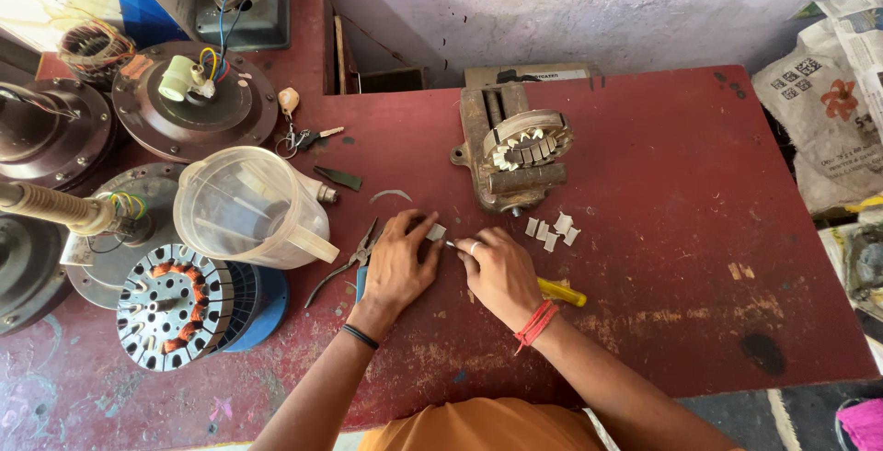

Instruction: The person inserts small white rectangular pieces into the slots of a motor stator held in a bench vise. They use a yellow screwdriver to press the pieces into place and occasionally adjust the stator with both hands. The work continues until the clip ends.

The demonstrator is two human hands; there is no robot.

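Orange cloth of the person's shirt [487, 425] is seen at the bottom edge, and both bare forearms reach forward over a worn red-painted wooden table [662, 184]. On the left wrist a black band is worn, on the right a red thread. The left hand [397, 262] is laid palm-down, its fingers pressed on a small pale grey slip of insulation paper [436, 231], which is held flat on the table. The right hand [498, 270] is closed about a yellow-handled tool [562, 293]; its thumb and forefinger are pinched near the tip, which is set against the slip's right edge. Whether it is a blade or a driver cannot be told.

Judged from this, the slip is being trimmed or creased, and a steady pressing hand and a short, controlled stroke would be called for.

Beside the left hand, slim metal pliers [350, 263] lie half hidden. Just beyond the right hand, a little heap of similar cut paper slips [552, 229] is gathered. Farther back, a rusty iron bench vise [508, 152] holds a round steel stator core [528, 139] lined with white paper. To the left lie a clear plastic jug [248, 207] on its side and a wound copper-and-steel fan stator [175, 308] on a blue base. Dark round motor housings [195, 102] are stacked at the far left, before a whitewashed wall [570, 0].
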